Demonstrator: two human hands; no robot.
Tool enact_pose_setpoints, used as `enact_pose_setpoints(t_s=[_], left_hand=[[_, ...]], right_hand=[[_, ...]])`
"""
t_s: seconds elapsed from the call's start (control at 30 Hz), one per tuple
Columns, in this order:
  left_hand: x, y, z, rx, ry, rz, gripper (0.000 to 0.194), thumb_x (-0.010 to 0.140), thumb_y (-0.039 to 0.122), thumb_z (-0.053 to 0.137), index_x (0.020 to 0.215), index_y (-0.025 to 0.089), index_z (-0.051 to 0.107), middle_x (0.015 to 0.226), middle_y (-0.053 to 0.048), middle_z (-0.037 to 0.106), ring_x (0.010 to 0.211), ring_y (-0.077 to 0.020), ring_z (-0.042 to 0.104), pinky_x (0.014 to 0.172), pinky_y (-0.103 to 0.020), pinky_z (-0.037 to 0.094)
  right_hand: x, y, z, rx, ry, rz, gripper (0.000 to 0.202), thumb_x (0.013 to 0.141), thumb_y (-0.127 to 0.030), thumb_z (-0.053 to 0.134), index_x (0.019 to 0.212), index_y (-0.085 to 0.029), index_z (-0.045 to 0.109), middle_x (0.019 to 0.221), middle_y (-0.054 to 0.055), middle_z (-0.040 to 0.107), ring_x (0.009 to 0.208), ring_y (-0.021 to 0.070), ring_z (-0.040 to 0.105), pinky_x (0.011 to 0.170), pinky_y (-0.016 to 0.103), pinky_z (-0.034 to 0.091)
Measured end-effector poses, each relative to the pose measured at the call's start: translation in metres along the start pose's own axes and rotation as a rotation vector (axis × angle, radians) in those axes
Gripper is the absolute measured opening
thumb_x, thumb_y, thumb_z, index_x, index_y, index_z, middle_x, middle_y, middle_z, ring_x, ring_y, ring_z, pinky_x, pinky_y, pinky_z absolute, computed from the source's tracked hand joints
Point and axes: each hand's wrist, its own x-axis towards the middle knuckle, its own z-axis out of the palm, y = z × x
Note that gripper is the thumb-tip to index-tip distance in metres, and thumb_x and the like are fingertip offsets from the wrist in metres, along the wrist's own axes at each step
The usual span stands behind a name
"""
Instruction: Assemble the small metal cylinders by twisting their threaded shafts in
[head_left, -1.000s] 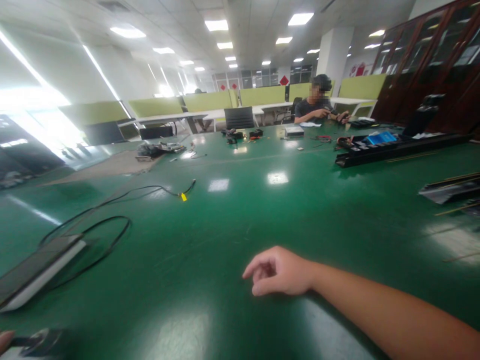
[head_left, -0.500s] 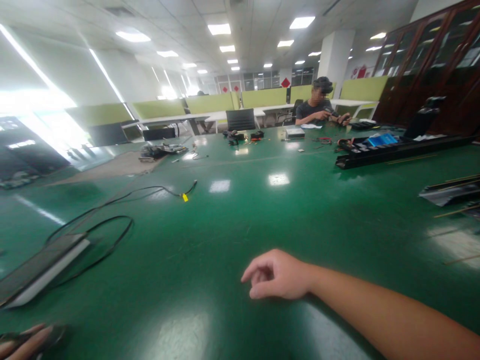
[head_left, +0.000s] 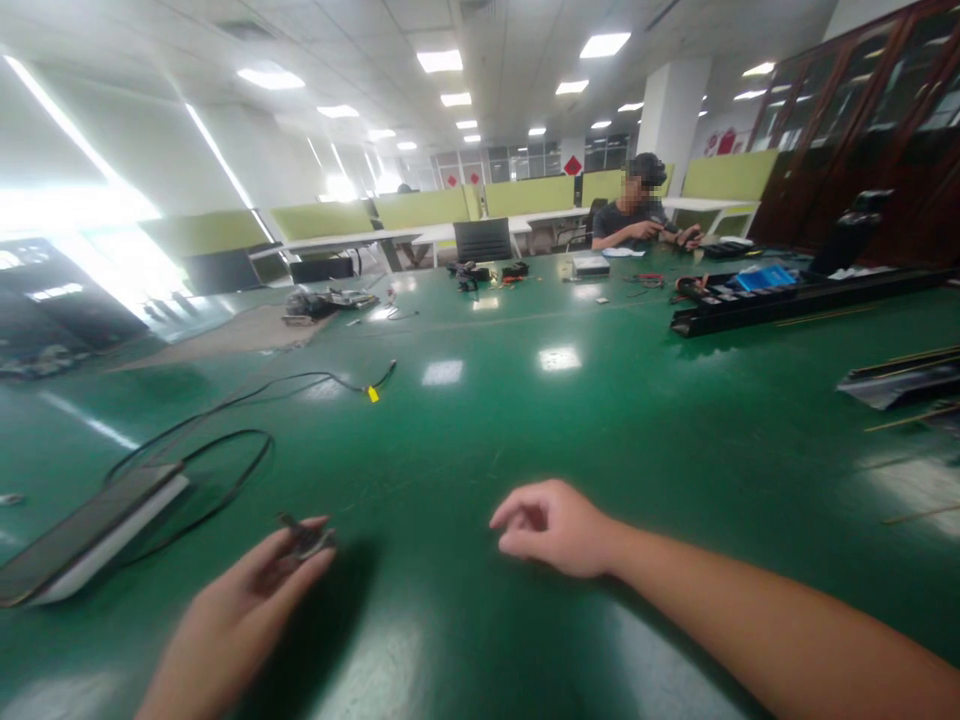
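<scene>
Above the green tabletop [head_left: 450, 450], at lower left, my left hand [head_left: 247, 600] is closed on a small dark metal part [head_left: 309, 540]. It pinches the part between thumb and fingers; blur hides the part's exact kind. My right hand [head_left: 555, 528] rests near the middle of the table with its fingers loosely curled. A gap shows between thumb and forefinger, and nothing is visible in it. To the left of my left hand lies a flat, slanted dark-topped device with a white side [head_left: 97, 535].
A black cable [head_left: 247, 385] with a yellow tag [head_left: 373, 394] runs behind the device. Long black rails [head_left: 750, 305] lie at the right. Small parts and tools [head_left: 487, 273] lie at the far edge, where another person [head_left: 634, 215] sits.
My left hand has come in from the lower left corner toward the middle, carrying the small metal part. My right hand has hardly moved.
</scene>
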Motion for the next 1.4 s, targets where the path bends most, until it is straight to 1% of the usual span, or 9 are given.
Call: enact_pose_setpoints(t_s=[0.07, 0.13, 0.3, 0.47, 0.63, 0.73, 0.93, 1.17, 1.4], left_hand=[[0.005, 0.029, 0.023, -0.108, -0.185, 0.079, 0.058, 0.083, 0.066, 0.057, 0.119, 0.020, 0.065, 0.107, -0.008, 0.074, 0.094, -0.0262, 0.071, 0.083, -0.039, 0.059], [0.010, 0.065, 0.046, -0.097, -0.271, 0.258, 0.048, 0.090, 0.054, 0.053, 0.122, 0.019, 0.063, 0.112, -0.011, 0.070, 0.094, -0.0250, 0.068, 0.081, -0.037, 0.058], [0.023, 0.121, 0.084, -0.088, -0.476, 0.584, 0.032, 0.096, 0.029, 0.048, 0.124, 0.023, 0.061, 0.106, -0.008, 0.066, 0.096, -0.0206, 0.062, 0.088, -0.032, 0.052], [0.026, 0.105, 0.104, -0.133, -0.540, 0.567, 0.026, 0.095, 0.026, 0.050, 0.117, 0.023, 0.063, 0.106, -0.008, 0.066, 0.097, -0.0209, 0.062, 0.089, -0.033, 0.051], [0.021, 0.084, 0.113, -0.196, -0.490, 0.480, 0.043, 0.094, 0.032, 0.053, 0.136, 0.023, 0.051, 0.125, -0.012, 0.065, 0.111, -0.0246, 0.062, 0.098, -0.040, 0.050], [0.019, 0.082, 0.114, -0.204, -0.482, 0.430, 0.047, 0.091, 0.031, 0.058, 0.136, 0.023, 0.048, 0.120, -0.012, 0.067, 0.106, -0.0245, 0.065, 0.094, -0.040, 0.053], [0.017, 0.085, 0.111, -0.215, -0.487, 0.562, 0.030, 0.092, 0.033, 0.058, 0.122, 0.028, 0.060, 0.106, -0.004, 0.066, 0.095, -0.0187, 0.062, 0.085, -0.031, 0.051], [0.017, 0.079, 0.114, -0.229, -0.445, 0.535, 0.038, 0.095, 0.035, 0.054, 0.132, 0.030, 0.051, 0.123, -0.006, 0.062, 0.111, -0.0209, 0.059, 0.097, -0.035, 0.049], [0.017, 0.078, 0.116, -0.232, -0.443, 0.501, 0.039, 0.091, 0.036, 0.060, 0.128, 0.026, 0.054, 0.127, -0.007, 0.062, 0.115, -0.0229, 0.060, 0.102, -0.039, 0.048]], right_hand=[[0.004, 0.004, -0.006, -0.068, 0.205, -0.039, 0.028, 0.077, -0.020, 0.070, 0.105, -0.015, 0.069, 0.078, 0.001, 0.065, 0.065, 0.0107, 0.056, 0.065, 0.024, 0.046], [0.009, 0.010, -0.012, -0.108, 0.361, -0.058, 0.039, 0.075, -0.010, 0.066, 0.113, -0.016, 0.064, 0.084, 0.001, 0.064, 0.067, 0.0100, 0.056, 0.067, 0.024, 0.047], [0.012, 0.020, -0.016, -0.151, 0.404, -0.117, 0.061, 0.072, -0.001, 0.057, 0.128, -0.022, 0.049, 0.103, 0.002, 0.061, 0.067, 0.0077, 0.057, 0.063, 0.022, 0.047], [0.005, 0.016, -0.008, -0.304, 0.336, -0.144, 0.065, 0.071, 0.000, 0.059, 0.130, -0.025, 0.047, 0.111, 0.003, 0.061, 0.072, 0.0088, 0.060, 0.067, 0.022, 0.049], [0.001, 0.010, -0.006, -0.407, 0.317, -0.133, 0.061, 0.072, -0.001, 0.058, 0.127, -0.024, 0.048, 0.109, 0.003, 0.063, 0.074, 0.0109, 0.061, 0.070, 0.024, 0.049], [0.000, 0.009, -0.006, -0.443, 0.313, -0.125, 0.059, 0.073, -0.002, 0.058, 0.127, -0.025, 0.049, 0.107, 0.002, 0.063, 0.077, 0.0122, 0.061, 0.075, 0.027, 0.049], [-0.001, 0.007, -0.005, -0.437, 0.297, -0.143, 0.052, 0.074, -0.003, 0.059, 0.121, -0.025, 0.053, 0.105, 0.001, 0.064, 0.079, 0.0134, 0.061, 0.072, 0.026, 0.049], [-0.003, 0.003, -0.005, -0.463, 0.309, -0.109, 0.029, 0.076, -0.011, 0.064, 0.102, -0.023, 0.059, 0.084, -0.001, 0.066, 0.072, 0.0151, 0.062, 0.069, 0.027, 0.049], [-0.004, -0.003, -0.005, -0.446, 0.319, -0.139, 0.027, 0.076, -0.013, 0.066, 0.101, -0.023, 0.063, 0.091, 0.001, 0.069, 0.078, 0.0164, 0.064, 0.073, 0.028, 0.050]])
